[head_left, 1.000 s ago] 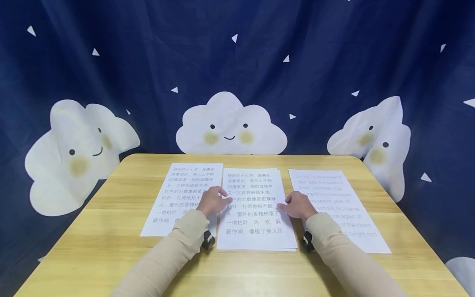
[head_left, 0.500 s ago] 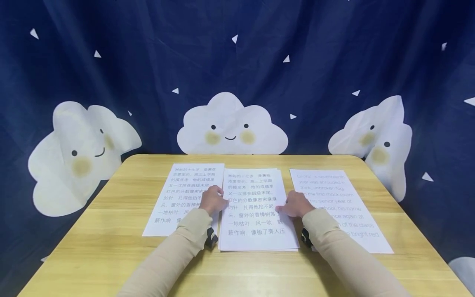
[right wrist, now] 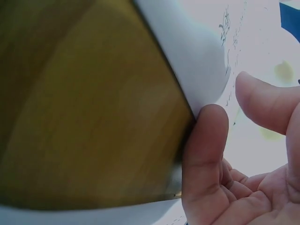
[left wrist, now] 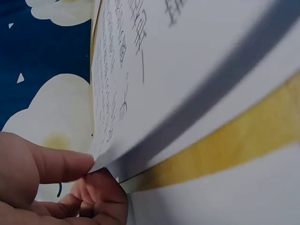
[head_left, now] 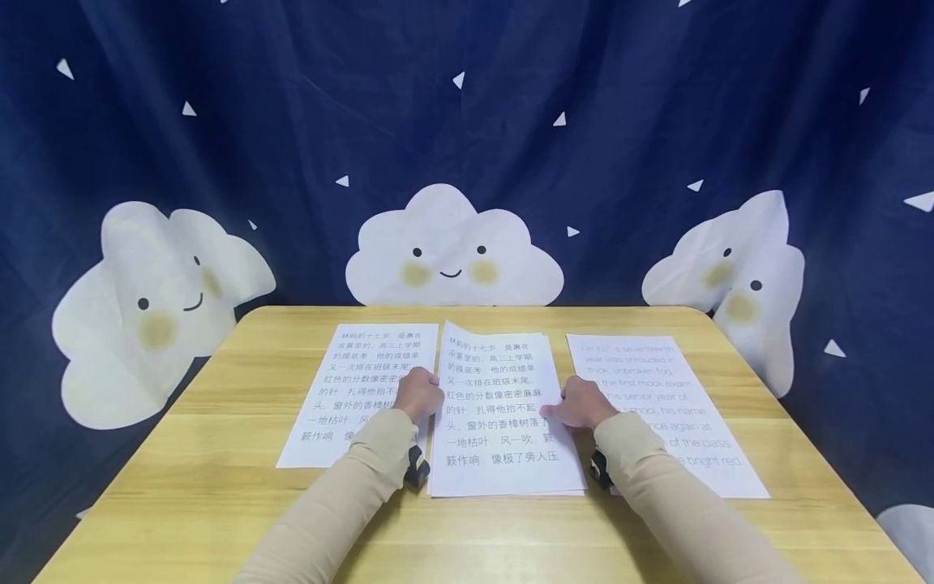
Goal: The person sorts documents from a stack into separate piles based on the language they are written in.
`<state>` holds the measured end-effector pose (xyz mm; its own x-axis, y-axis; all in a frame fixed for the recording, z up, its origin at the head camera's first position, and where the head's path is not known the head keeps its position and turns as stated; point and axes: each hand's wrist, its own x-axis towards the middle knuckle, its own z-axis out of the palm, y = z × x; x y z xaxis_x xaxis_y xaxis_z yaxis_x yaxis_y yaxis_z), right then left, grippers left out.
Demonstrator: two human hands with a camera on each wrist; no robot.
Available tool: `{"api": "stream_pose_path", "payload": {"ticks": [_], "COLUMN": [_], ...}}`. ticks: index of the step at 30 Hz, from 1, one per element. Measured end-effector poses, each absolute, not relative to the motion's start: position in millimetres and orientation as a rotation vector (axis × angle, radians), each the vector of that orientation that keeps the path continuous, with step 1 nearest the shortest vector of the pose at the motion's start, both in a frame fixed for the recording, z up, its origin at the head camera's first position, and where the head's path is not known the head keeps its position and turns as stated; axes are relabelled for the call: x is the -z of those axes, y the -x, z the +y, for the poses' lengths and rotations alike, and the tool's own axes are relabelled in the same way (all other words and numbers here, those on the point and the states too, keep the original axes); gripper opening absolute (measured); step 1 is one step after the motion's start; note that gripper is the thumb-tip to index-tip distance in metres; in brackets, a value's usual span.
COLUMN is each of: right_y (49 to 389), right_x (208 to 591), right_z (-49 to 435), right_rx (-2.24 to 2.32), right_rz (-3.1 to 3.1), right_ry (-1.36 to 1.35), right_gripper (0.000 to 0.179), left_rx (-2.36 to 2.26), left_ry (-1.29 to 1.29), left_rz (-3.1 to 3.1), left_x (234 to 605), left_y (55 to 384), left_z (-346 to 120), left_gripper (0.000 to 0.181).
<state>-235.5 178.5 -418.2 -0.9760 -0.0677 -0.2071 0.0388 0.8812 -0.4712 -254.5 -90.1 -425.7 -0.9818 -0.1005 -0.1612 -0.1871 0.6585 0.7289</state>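
Observation:
In the head view a stack of printed sheets (head_left: 503, 478) lies between both hands, with Chinese text on its top sheet. My left hand (head_left: 419, 394) pinches the left edge of the top sheet (left wrist: 197, 51) between thumb and index finger. That edge is lifted and bends away from the paper under it, as the left wrist view shows. At the stack's right edge is my right hand (head_left: 581, 403). Its index fingertip (right wrist: 213, 115) touches the paper edge, and its thumb (right wrist: 255, 96) stands apart from that finger. The other fingers curl inward.
A Chinese-printed sheet (head_left: 321, 405) lies to the left, partly behind my left hand. An English-printed sheet (head_left: 700, 405) lies to the right, partly under my right arm. All rest on a wooden table (head_left: 182, 503) before a dark blue cloud-patterned curtain (head_left: 467, 113).
The left fingers have closed on the top sheet's left edge, and its upper left corner has risen. The stack has shifted slightly. The right hand has stayed nearly in place at the right edge.

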Motion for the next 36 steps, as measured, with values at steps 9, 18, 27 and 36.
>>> {"api": "stream_pose_path", "payload": {"ticks": [9, 18, 27, 36], "right_y": [238.7, 240.1, 240.7, 242.4], "right_x": [417.9, 416.9, 417.2, 419.4], "right_z": [174.6, 171.2, 171.3, 173.5], "right_rx": [0.601, 0.510, 0.544, 0.559], "right_rz": [2.877, 2.934, 2.920, 2.920], "right_ry": [0.019, 0.038, -0.007, -0.017], "right_gripper": [0.039, 0.043, 0.051, 0.055], "left_rx": [-1.285, -1.270, -1.306, -1.309], "left_ry": [0.326, 0.277, 0.254, 0.209], "left_rz": [2.787, 2.838, 2.846, 2.905], "left_x": [430.3, 430.9, 432.8, 429.0], "left_y": [256.2, 256.1, 258.0, 255.3], "left_z": [-84.4, -84.2, -85.8, -81.3], "left_gripper": [0.018, 0.017, 0.031, 0.022]}}
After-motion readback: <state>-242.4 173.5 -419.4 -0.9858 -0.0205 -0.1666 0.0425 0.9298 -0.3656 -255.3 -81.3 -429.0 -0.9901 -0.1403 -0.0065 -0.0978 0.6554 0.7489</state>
